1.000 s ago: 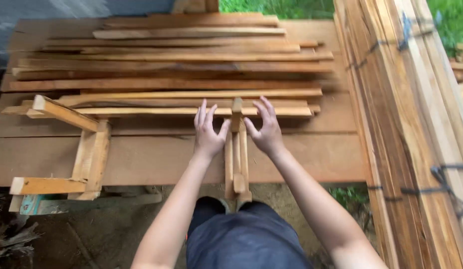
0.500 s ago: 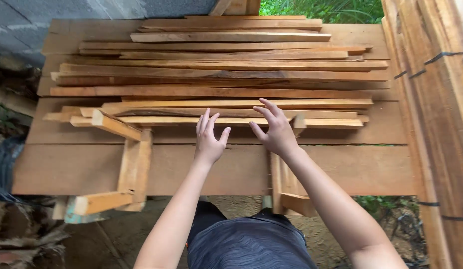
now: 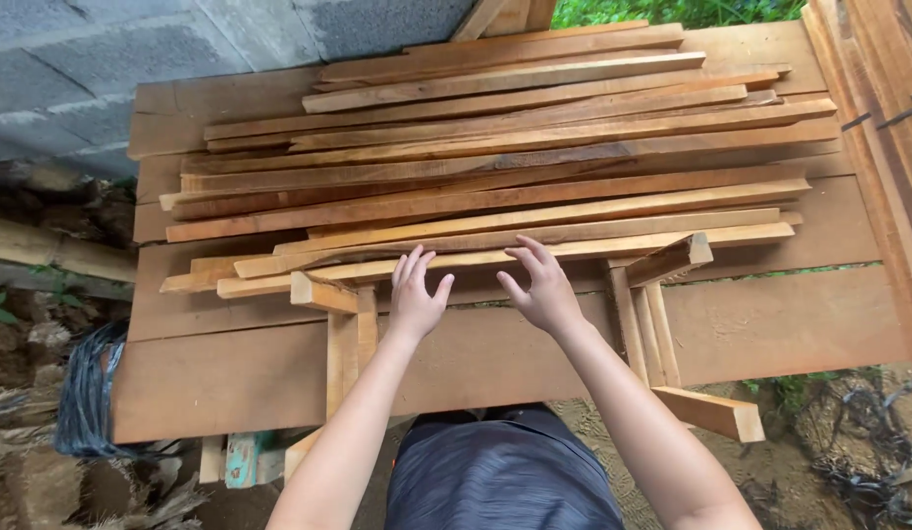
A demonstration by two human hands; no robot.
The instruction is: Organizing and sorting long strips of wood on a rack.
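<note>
1. Hands are free now; the short upright sticks [image 3: 644, 324] they pressed together a second ago lie off to the right, well apart from both hands, propped at the surface [image 3: 790, 324] edge.
2. Left hand [image 3: 418, 292] is spread wide, fingers up, holding nothing; it hovers just over the nearest long slat [image 3: 535, 253] at the front of the pile.
3. Right hand [image 3: 540, 285] is open too, fingers curled loosely, empty; its fingertips are at or just above that same slat, contact hard to tell.
4. View has swung left since then; a grey block wall [image 3: 103, 69] now shows at the top left.
5. Judging by this, the short bundle is done with for now; attention has gone to the stack of slats [image 3: 495, 147]; a second bundle of short pieces [image 3: 343, 334] stands just beside the left hand.
</note>
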